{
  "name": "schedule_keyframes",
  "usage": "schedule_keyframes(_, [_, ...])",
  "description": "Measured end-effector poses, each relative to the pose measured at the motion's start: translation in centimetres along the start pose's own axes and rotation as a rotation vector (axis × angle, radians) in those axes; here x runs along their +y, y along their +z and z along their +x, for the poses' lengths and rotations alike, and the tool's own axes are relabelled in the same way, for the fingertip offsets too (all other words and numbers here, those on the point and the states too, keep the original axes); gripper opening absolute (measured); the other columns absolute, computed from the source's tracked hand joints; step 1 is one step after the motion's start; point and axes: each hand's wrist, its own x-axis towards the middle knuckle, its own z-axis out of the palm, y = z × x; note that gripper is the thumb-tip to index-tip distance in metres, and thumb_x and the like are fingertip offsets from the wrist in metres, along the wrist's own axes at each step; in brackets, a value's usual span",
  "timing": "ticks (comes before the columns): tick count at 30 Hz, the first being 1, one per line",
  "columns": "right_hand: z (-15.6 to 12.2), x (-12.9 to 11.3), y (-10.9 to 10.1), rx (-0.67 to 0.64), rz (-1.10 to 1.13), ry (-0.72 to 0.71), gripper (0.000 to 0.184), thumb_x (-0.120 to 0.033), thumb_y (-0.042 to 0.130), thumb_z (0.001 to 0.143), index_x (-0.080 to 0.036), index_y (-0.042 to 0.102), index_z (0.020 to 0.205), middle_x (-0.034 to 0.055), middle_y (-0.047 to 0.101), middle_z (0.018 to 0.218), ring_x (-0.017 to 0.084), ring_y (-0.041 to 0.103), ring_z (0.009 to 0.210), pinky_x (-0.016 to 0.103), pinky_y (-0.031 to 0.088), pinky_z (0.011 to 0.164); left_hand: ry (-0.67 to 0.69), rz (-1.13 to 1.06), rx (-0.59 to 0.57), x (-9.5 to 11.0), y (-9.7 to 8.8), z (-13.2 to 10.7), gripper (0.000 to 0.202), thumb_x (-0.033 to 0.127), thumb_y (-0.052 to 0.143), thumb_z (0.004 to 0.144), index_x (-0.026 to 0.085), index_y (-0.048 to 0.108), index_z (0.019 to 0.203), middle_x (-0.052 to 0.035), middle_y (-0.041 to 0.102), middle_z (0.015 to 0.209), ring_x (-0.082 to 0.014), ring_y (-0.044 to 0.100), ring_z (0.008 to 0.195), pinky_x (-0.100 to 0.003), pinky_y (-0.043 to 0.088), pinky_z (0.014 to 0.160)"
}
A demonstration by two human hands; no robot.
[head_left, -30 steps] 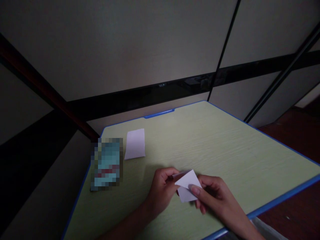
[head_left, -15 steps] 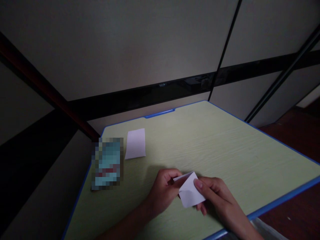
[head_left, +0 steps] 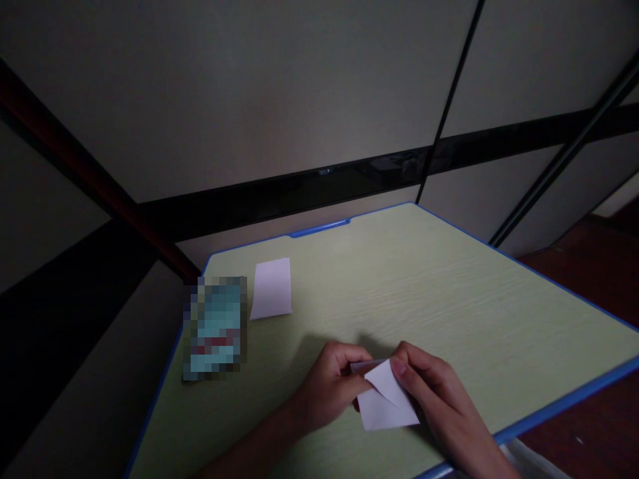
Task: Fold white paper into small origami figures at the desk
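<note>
Between my two hands is a small folded piece of white paper [head_left: 387, 409], held above the near part of the table. My left hand [head_left: 332, 382] grips its left side, with the thumb tucked in between the layers. At the upper right, my right hand [head_left: 432, 386] pinches a raised flap under the thumb, its other fingers behind the paper. A crease runs slanting across the front layer. The fingertips behind the paper are partly hidden.
A white sheet of paper [head_left: 272, 287] lies at the table's far left. Beside it is a blurred-out teal item [head_left: 217, 332] by the left edge. The pale green table [head_left: 424, 279] has a blue rim, and a panelled wall [head_left: 279, 100] rises behind it.
My right hand has moved up slightly to the paper's top corner, and its fingers have closed in behind. The flap now stands folded over, showing more of the layer beneath.
</note>
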Motion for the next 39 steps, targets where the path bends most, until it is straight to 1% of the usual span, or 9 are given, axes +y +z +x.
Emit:
schedule_keyframes(7, [0.06, -0.06, -0.15, -0.012, 0.021, 0.033, 0.036, -0.048, 0.043, 0.080, -0.019, 0.041, 0.059, -0.0057, 0.033, 0.051, 0.009, 0.029, 0.046, 0.021, 0.021, 0.041, 0.073, 0.045, 0.121, 0.02, 0.12, 0.24, 0.022, 0.033, 0.060, 0.055, 0.016, 0.049, 0.048, 0.0044, 0.039, 0.045, -0.0085, 0.036, 0.047, -0.021, 0.026, 0.045])
schedule_keyframes(13, [0.03, -0.20, -0.05, -0.023, 0.017, 0.024, 0.037, -0.048, 0.043, 0.080, -0.018, 0.042, 0.059, -0.0059, 0.032, 0.051, 0.009, 0.029, 0.046, 0.021, 0.021, 0.041, 0.066, 0.133, 0.105, 0.03, -0.06, 0.23, 0.028, 0.038, 0.056, 0.061, 0.015, 0.048, 0.047, 0.0050, 0.037, 0.043, -0.0076, 0.032, 0.044, -0.021, 0.023, 0.043])
schedule_keyframes(17, [0.18, -0.14, -0.05, -0.030, 0.012, 0.011, 0.035, -0.047, 0.044, 0.080, -0.018, 0.044, 0.060, -0.0051, 0.035, 0.052, 0.010, 0.032, 0.048, 0.021, 0.024, 0.043, 0.067, 0.144, 0.082, -0.04, -0.15, 0.26, 0.029, 0.038, 0.060, 0.059, 0.015, 0.047, 0.046, 0.0060, 0.036, 0.042, -0.0063, 0.029, 0.042, -0.020, 0.021, 0.041])
schedule_keyframes(22, [0.35, -0.10, -0.06, 0.042, 0.080, -0.051, 0.027, -0.044, 0.048, 0.079, -0.019, 0.045, 0.068, -0.0051, 0.039, 0.057, 0.010, 0.034, 0.050, 0.020, 0.028, 0.044, 0.098, 0.152, 0.141, -0.19, 0.08, 0.27, 0.028, 0.033, 0.061, 0.058, 0.015, 0.044, 0.044, 0.0063, 0.036, 0.042, -0.0056, 0.030, 0.042, -0.019, 0.021, 0.041])
schedule_keyframes(26, [0.42, -0.41, 0.05, 0.054, 0.008, -0.057, 0.031, -0.045, 0.049, 0.076, -0.019, 0.043, 0.061, -0.0049, 0.038, 0.054, 0.010, 0.035, 0.049, 0.020, 0.029, 0.043, 0.109, 0.199, 0.188, -0.50, 0.37, 0.15, 0.028, 0.031, 0.060, 0.059, 0.015, 0.042, 0.044, 0.0060, 0.036, 0.043, -0.0058, 0.031, 0.043, -0.019, 0.022, 0.041])
schedule_keyframes(31, [0.48, -0.03, 0.07, 0.069, -0.028, -0.044, 0.033, -0.044, 0.049, 0.076, -0.018, 0.042, 0.058, -0.0049, 0.037, 0.053, 0.010, 0.033, 0.048, 0.020, 0.028, 0.043, 0.111, 0.254, 0.114, -0.46, 0.42, -0.06, 0.026, 0.028, 0.060, 0.060, 0.014, 0.044, 0.044, 0.0056, 0.037, 0.043, -0.0056, 0.031, 0.043, -0.019, 0.023, 0.041])
schedule_keyframes(34, [0.42, 0.29, 0.02, 0.078, -0.015, -0.042, 0.031, -0.043, 0.048, 0.077, -0.018, 0.042, 0.060, -0.0053, 0.037, 0.053, 0.009, 0.033, 0.047, 0.020, 0.029, 0.042, 0.110, 0.246, 0.073, -0.31, 0.32, -0.06, 0.026, 0.031, 0.057, 0.064, 0.014, 0.046, 0.047, 0.0048, 0.039, 0.044, -0.0062, 0.033, 0.044, -0.019, 0.024, 0.042])
schedule_keyframes(36, [0.41, 0.30, 0.04, 0.079, -0.009, -0.032, 0.028, -0.041, 0.047, 0.078, -0.018, 0.043, 0.062, -0.0052, 0.038, 0.053, 0.010, 0.035, 0.047, 0.021, 0.029, 0.042, 0.117, 0.241, 0.101, -0.34, 0.26, -0.03, 0.027, 0.032, 0.055, 0.065, 0.014, 0.045, 0.047, 0.0045, 0.038, 0.045, -0.0068, 0.034, 0.045, -0.019, 0.024, 0.042])
schedule_keyframes(39, [0.47, 0.01, 0.14, 0.055, -0.052, -0.047, 0.026, -0.037, 0.051, 0.077, -0.018, 0.045, 0.060, -0.0036, 0.042, 0.054, 0.011, 0.039, 0.049, 0.022, 0.032, 0.045, 0.153, 0.234, 0.195, -0.60, 0.12, 0.03, 0.029, 0.034, 0.054, 0.067, 0.015, 0.043, 0.047, 0.0050, 0.035, 0.044, -0.0071, 0.033, 0.045, -0.019, 0.024, 0.042])
